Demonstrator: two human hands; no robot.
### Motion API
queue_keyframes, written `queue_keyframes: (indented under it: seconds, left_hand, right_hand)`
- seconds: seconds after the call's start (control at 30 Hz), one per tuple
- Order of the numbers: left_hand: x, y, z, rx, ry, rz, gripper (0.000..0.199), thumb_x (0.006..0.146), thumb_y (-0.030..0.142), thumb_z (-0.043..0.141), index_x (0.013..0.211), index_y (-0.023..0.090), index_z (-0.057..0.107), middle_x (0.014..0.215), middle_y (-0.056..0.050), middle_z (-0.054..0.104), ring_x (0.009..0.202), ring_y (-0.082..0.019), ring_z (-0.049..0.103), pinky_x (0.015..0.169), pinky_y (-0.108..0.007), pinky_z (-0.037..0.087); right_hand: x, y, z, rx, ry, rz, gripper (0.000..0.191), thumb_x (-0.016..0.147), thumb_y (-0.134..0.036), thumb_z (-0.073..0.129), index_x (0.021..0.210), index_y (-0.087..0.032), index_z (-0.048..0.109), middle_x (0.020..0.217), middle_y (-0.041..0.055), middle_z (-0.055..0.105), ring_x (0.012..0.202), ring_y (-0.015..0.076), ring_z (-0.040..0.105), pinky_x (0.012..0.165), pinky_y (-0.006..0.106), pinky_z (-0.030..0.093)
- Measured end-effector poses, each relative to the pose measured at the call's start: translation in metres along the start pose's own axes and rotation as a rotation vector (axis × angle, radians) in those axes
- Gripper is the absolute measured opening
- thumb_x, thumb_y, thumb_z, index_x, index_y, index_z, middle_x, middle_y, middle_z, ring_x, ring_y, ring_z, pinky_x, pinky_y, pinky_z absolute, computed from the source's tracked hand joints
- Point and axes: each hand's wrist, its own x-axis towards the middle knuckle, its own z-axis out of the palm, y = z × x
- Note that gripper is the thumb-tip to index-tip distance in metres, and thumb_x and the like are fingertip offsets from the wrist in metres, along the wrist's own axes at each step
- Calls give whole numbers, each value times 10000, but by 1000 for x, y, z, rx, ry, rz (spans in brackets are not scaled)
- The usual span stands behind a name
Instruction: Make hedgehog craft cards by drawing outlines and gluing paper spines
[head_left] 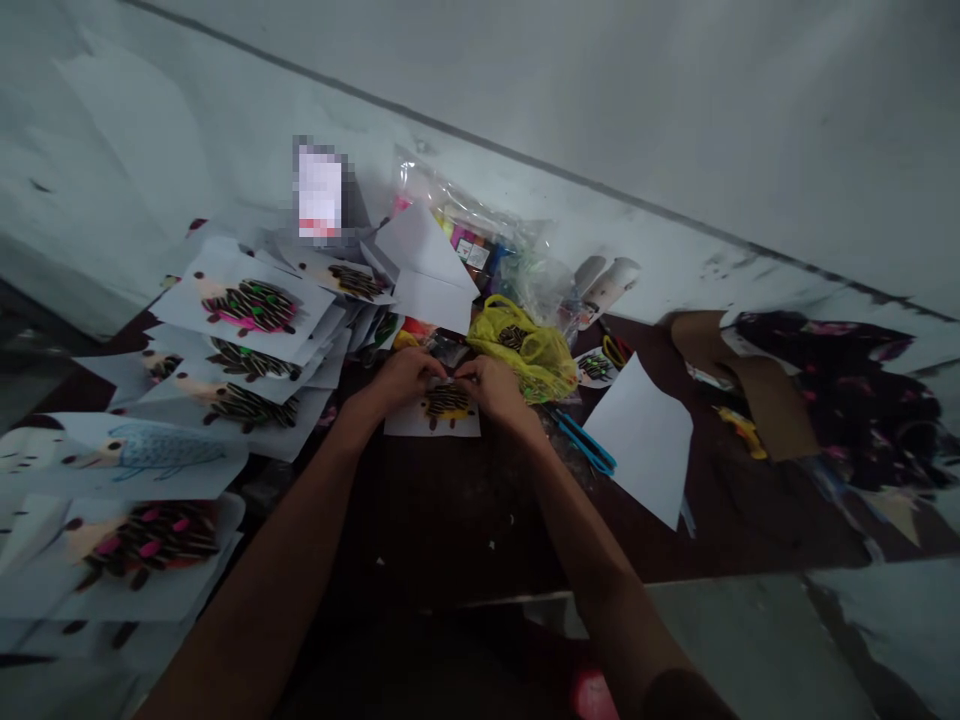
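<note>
My left hand (405,378) and my right hand (489,388) meet over a white sheet with a striped hedgehog collage (447,412). Their fingertips pinch a small pale strip, perhaps paper (450,381), at the hedgehog's upper edge. The fingers hide part of the collage. Just past my right hand lies a yellow mesh bag (521,350). Blue-handled scissors (586,442) rest to the right of that hand. Several finished hedgehog sheets (244,305) are piled to the left of my left hand.
A dark wooden table (450,520) bears a clear plastic bag of craft supplies (480,235), a loose white sheet (641,435), a fish drawing (150,450), brown cardboard (754,385) and dark patterned cloth (832,400). A pale wall (600,150) rises behind.
</note>
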Motion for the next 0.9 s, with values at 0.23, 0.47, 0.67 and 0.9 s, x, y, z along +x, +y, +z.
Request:
queue_keyframes:
  seconds: [0.23,0.47,0.67,0.9]
  left_hand:
    - [1,-2,-1,-12,-26,-18,435,669,-10,531,915,213,813,897,-49,713,852,-174,631,786,-258,488]
    - [1,3,-2,-26,-61,-29,346,720,42,564,902,190,818,901,-73,710,811,-167,619,750,-272,462]
    - [1,3,-1,6,-62,-26,369,744,44,556,951,207,816,926,-77,704,854,-182,619,793,-295,461]
    - [1,3,-2,4,-77,-18,393,758,30,553,988,219,809,955,-76,701,896,-190,627,820,-299,475]
  right_hand:
    - [5,6,-2,1,-134,-29,190,872,-160,625,969,-194,786,961,55,756,881,190,672,770,252,445]
    - [10,7,-3,-35,-162,-46,153,865,-162,624,936,-172,759,964,62,719,856,173,636,740,243,431]
    - [7,0,-8,-86,-157,-58,157,894,-169,593,965,-163,733,1001,84,707,879,183,626,768,257,430]
    - [4,-1,-9,-93,-161,-86,194,910,-170,577,1013,-172,742,977,74,724,871,192,632,752,261,431]
